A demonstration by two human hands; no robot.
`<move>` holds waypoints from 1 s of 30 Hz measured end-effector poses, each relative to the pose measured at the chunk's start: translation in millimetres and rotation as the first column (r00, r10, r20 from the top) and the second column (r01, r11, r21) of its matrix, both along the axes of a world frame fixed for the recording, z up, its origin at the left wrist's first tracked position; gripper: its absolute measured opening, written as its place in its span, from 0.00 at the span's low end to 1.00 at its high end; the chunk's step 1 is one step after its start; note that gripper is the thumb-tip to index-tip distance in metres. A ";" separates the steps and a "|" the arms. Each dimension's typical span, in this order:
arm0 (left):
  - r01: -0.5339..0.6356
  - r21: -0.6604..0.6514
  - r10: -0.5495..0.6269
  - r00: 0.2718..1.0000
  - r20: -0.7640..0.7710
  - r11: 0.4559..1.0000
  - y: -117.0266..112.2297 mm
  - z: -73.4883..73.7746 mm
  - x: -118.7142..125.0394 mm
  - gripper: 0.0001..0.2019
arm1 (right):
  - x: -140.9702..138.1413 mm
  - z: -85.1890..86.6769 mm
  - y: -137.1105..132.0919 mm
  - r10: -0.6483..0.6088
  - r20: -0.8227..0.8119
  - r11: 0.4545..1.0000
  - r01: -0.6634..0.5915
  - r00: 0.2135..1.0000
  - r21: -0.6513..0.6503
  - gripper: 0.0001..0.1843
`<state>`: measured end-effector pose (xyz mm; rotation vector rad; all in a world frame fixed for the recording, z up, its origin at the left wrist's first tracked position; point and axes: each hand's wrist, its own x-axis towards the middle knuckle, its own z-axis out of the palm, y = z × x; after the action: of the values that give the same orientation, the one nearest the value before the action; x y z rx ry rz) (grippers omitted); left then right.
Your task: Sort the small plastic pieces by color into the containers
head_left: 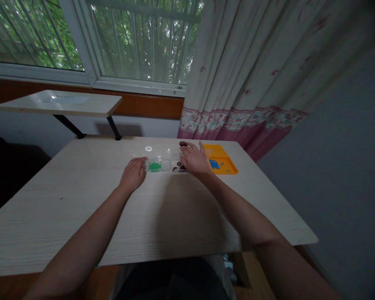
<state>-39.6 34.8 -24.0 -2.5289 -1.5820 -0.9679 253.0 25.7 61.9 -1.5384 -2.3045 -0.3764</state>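
A clear plastic compartment box (pixel 165 160) lies on the pale wooden table (pixel 81 196). Green beads (pixel 155 166) fill one compartment and dark brown beads (pixel 177 168) lie in the one to its right. My left hand (pixel 133 173) rests against the box's left end with its fingers curled. My right hand (pixel 194 159) lies over the box's right end, fingers bent down onto it. A small dark round piece (pixel 183 143) sits just beyond its fingertips. An orange tray (pixel 228 166) with blue beads (pixel 214 163) is right of that hand.
A white folding shelf (pixel 62 102) on black brackets juts out from the wall under the window, above the table's far left. A flowered curtain (pixel 237 83) hangs at the far right. The table's right edge is near a grey wall.
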 end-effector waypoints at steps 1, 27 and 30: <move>0.000 0.002 0.000 1.000 0.000 1.000 -0.3 0.4 0.3 0.22 | 2.7 -9.1 -10.7 0.021 -0.003 1.000 -0.021 1.000 0.014 0.21; -0.011 -0.043 0.011 1.000 -0.008 0.999 -3.1 4.8 1.4 0.24 | 80.8 -48.6 -75.3 -0.117 0.118 0.986 0.130 0.986 -0.107 0.29; -0.004 -0.040 0.004 1.000 -0.005 0.999 -1.4 2.3 -0.5 0.24 | 81.8 -60.8 -83.6 -0.110 0.104 0.983 0.124 0.988 -0.134 0.32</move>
<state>-40.1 33.4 -21.7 -2.5512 -1.6204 -0.9380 334.8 -58.0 1.1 -1.7663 -2.3641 -0.3305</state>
